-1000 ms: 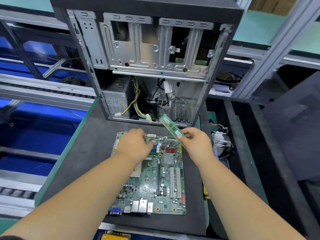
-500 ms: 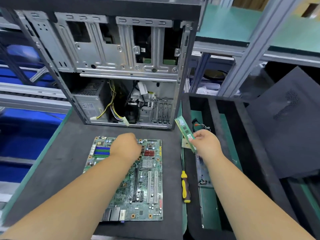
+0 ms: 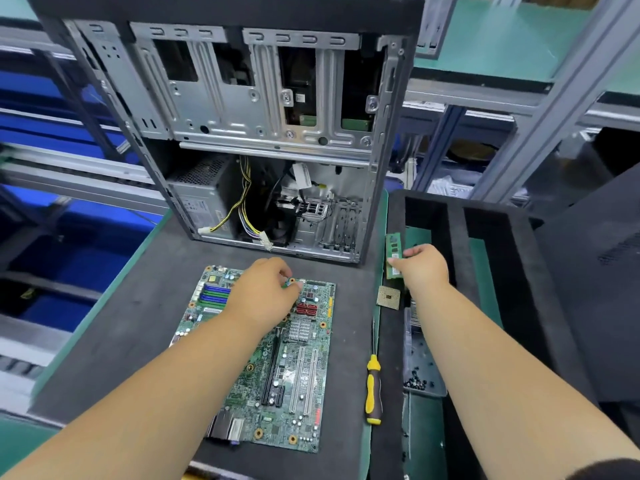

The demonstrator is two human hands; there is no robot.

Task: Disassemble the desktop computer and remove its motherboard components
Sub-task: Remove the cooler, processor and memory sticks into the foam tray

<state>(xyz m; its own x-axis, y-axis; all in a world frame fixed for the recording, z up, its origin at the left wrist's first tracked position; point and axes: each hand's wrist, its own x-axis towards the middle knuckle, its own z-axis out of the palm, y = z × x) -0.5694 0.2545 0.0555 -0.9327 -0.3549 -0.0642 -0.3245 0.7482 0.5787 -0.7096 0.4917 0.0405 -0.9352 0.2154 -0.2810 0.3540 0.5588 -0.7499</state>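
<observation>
Since the earlier frames, right hand (image 3: 424,268) has carried the RAM stick (image 3: 393,254) off to the right of the motherboard (image 3: 277,362), over the left edge of the black foam tray (image 3: 519,271); view has also swung right. Right fingers pinch the stick's lower half, stick roughly upright with its long edge running away from the viewer.

Left hand (image 3: 263,292) rests on the motherboard's far end, fingers curled down onto the board near a small component; cannot tell whether they grip anything.

Motherboard lies flat on the dark mat of the table (image 3: 114,334), just in front of the open computer case (image 3: 263,133). Blue and green memory slots (image 3: 216,294) sit at its far-left corner, red SATA ports (image 3: 306,309) and a silver heatsink (image 3: 299,329) to the right of the left hand.

Right of the motherboard: CPU chip (image 3: 388,297) at the tray's left rim, just below the RAM stick. Yellow-and-black screwdriver (image 3: 374,386) lies on the mat alongside the motherboard's right edge, apart from it. Small dark container with screws (image 3: 420,368) sits in the tray, right of the screwdriver.
</observation>
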